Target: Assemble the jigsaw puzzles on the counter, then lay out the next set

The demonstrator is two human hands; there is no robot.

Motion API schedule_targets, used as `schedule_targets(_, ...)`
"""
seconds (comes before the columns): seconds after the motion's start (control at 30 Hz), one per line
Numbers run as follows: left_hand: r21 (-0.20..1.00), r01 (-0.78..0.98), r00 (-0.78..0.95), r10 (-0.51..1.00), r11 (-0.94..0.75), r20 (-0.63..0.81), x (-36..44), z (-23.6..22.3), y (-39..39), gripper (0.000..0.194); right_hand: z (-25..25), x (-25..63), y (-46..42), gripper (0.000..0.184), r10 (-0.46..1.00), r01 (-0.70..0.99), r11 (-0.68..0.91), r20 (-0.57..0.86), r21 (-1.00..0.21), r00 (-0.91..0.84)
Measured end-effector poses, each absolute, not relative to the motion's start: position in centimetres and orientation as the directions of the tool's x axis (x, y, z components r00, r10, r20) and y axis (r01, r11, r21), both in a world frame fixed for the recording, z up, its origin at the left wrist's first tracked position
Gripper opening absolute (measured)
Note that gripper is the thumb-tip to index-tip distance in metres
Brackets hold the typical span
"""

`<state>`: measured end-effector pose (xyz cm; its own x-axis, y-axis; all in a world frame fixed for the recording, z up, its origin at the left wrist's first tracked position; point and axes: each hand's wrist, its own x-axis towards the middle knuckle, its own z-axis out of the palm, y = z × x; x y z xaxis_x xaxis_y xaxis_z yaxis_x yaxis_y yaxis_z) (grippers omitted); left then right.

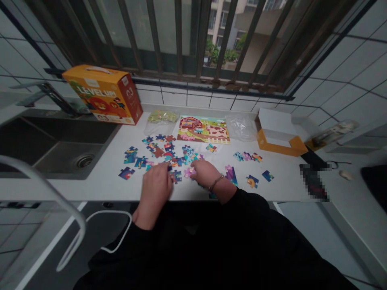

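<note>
Loose jigsaw puzzle pieces [157,151] in blues, reds and purples lie over the middle of the white counter, several of them joined in clusters. My right hand [205,174] pinches a pink puzzle piece [189,173] between thumb and fingers, low over the counter. Beside it on the left, my left hand [157,181] is closed with curled fingers at the near edge of the pieces; what it grips, if anything, is hidden. A blue and brown puzzle piece [176,176] lies between the two hands. Purple puzzle pieces [231,174] rest to the right of my right wrist.
Behind the pieces lies a farm picture [204,129] between two clear plastic bags [161,117]. An orange box [102,94] stands by the sink [57,151] at left. An open orange and white box [279,137] sits at back right. A white tube [45,187] curves across the left.
</note>
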<state>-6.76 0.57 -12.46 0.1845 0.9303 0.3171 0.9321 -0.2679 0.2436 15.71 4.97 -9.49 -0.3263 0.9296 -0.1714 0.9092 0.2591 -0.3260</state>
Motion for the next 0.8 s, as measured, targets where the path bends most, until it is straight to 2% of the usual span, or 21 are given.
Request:
schedule_targets(0.07,0.167,0.972,0.122,0.961,-0.167,0.248,-9.2,-11.4,1.8,0.053,-9.1,15.6,4.6,0.028,0.932,0.910,0.251,-0.172,-0.331,-0.319)
schedule_targets(0.13,0.127,0.980,0.137,0.981,-0.155,0.138,-11.2,-10.9,3.0,0.053,-8.6,15.4,4.3,0.027,0.937,0.909,0.244,-0.160,-0.339,-0.311)
schedule_targets(0.23,0.158,0.972,0.169,0.985,-0.173,0.042,-13.3,-11.0,4.7,0.047,-8.4,15.1,3.7,0.029,0.952,0.895,0.226,-0.109,-0.385,-0.287)
schedule_targets(0.4,0.166,0.958,0.230,0.972,-0.233,0.034,-15.1,-11.5,6.9,0.053,-9.0,15.5,2.2,0.005,0.965,0.820,0.211,-0.021,-0.532,-0.262)
schedule_targets(0.5,0.171,0.951,0.258,0.966,-0.257,0.016,-16.0,-11.5,7.8,0.055,-9.6,17.1,0.8,0.009,0.983,0.739,0.132,-0.009,-0.660,-0.184)
schedule_targets(0.6,0.177,0.958,0.228,0.974,-0.225,0.002,-16.8,-11.7,8.4,0.050,-10.6,19.8,-0.8,0.010,0.992,0.627,-0.006,-0.083,-0.779,-0.093)
schedule_targets(0.8,0.273,0.941,0.198,0.980,-0.198,0.026,-17.6,-12.0,9.4,0.033,-13.1,26.4,-4.2,0.024,0.975,0.524,-0.223,-0.178,-0.822,0.135)
